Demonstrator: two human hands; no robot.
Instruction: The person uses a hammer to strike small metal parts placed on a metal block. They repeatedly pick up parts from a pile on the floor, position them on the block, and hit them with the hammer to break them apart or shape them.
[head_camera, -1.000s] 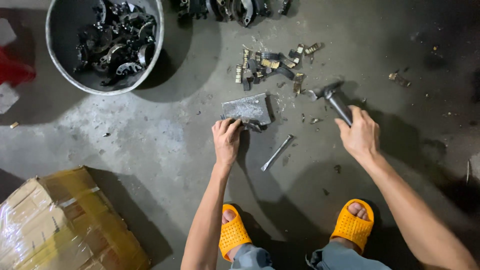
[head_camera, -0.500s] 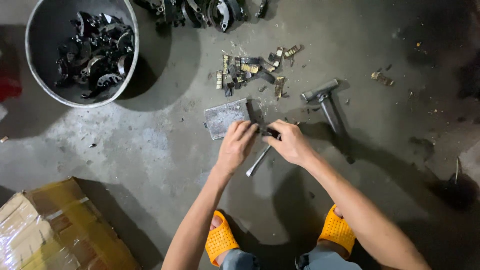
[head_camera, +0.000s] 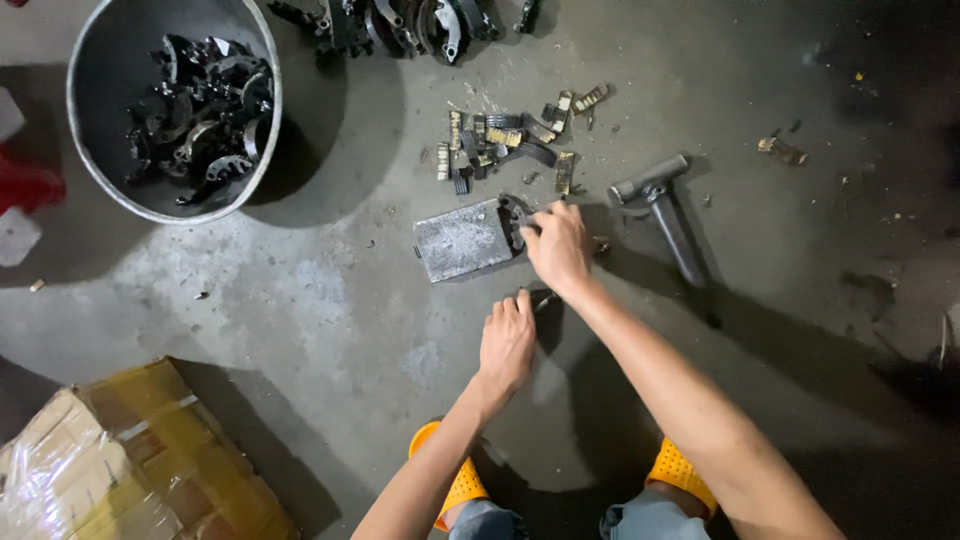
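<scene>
Steel block: a flat grey plate (head_camera: 463, 239) lies on the concrete floor (head_camera: 300, 300), just left of the right hand's fingers.
Right hand: the right hand (head_camera: 558, 245) has come in from the hammer side and now sits at the plate's right edge, fingers pinched on a small dark curved part (head_camera: 513, 212) that rests against the plate.
Left hand: the left hand (head_camera: 507, 343) has dropped back from the plate toward the person and is curled down over a thin metal rod (head_camera: 545, 299); the fingers look clenched round it, though the grip itself is hidden under the knuckles.
Hammer: the hammer (head_camera: 663, 205) lies let go on the floor, well to the right of the right fingers.
What changed: both hands have traded places, so the hammer is down and part and rod are in hand; this reads as setting up a piece on the plate, not striking.
Beyond the fingers: a scatter of small brass-and-black pieces (head_camera: 505, 140) lies just past the plate.
Far left: a grey bucket (head_camera: 90, 120) of dark parts stands well apart.
</scene>
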